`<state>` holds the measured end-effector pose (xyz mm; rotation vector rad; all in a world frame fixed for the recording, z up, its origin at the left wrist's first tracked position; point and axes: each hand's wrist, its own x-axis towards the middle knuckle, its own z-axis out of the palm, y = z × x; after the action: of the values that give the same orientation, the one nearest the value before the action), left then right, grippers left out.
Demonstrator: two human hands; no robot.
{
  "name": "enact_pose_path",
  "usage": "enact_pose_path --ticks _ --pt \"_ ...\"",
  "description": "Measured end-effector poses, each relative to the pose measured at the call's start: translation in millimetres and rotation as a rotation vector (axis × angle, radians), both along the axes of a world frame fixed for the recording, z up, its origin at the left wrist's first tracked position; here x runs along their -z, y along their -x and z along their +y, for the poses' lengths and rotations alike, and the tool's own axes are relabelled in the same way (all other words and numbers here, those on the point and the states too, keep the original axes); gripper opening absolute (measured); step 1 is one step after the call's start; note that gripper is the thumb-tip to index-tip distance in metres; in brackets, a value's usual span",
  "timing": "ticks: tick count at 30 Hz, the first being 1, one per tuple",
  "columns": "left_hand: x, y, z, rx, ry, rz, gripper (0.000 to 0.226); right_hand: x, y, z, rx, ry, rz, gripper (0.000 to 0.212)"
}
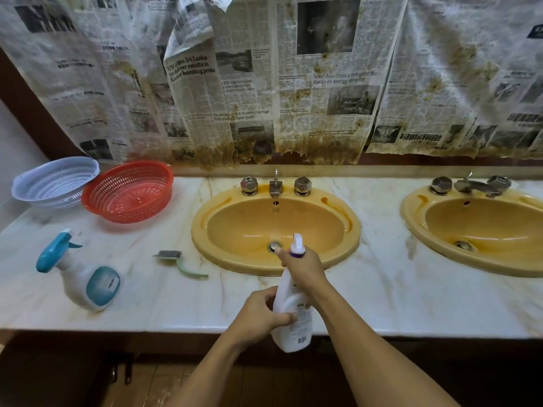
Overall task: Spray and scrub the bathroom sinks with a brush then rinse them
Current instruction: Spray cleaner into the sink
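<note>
A white bottle (292, 315) is held tilted over the front edge of the worktop (382, 289), with its nozzle aimed at the near sink (202, 230). The left hand (264, 314) is curled round the bottle's body. The right hand (304, 270) is wrapped round its neck at the purple collar, with one finger stuck out left of the nozzle. A barcode and fine print are seen on the label, but the print is too small to be read.

The brush (176, 259) is laid on the worktop just left of the near sink, and a teal bottle (85, 277) is set further left. A red basket (129, 192) and a white basket (53, 180) are placed touching at the back left. A second sink (411, 218) is set to the right.

Stained newspaper (249, 83) is hung behind. Headlines can be read: "West Asia crisis a reminder for Asean on energy security" and "Six people hurt but no serious damage from powerful Japan quake".
</note>
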<state>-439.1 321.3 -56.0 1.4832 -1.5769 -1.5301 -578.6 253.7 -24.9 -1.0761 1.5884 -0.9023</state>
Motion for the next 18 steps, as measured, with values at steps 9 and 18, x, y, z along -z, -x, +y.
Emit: enact_pose_path --ticks 9,18 --pt "-6 -9 0 0.01 0.004 -0.001 0.047 -2 -13 2 0.031 -0.036 -0.033 0.025" --pt "-2 -30 -2 -0.005 -0.042 0.054 0.054 4 -36 -3 0.024 -0.031 -0.006 0.036"
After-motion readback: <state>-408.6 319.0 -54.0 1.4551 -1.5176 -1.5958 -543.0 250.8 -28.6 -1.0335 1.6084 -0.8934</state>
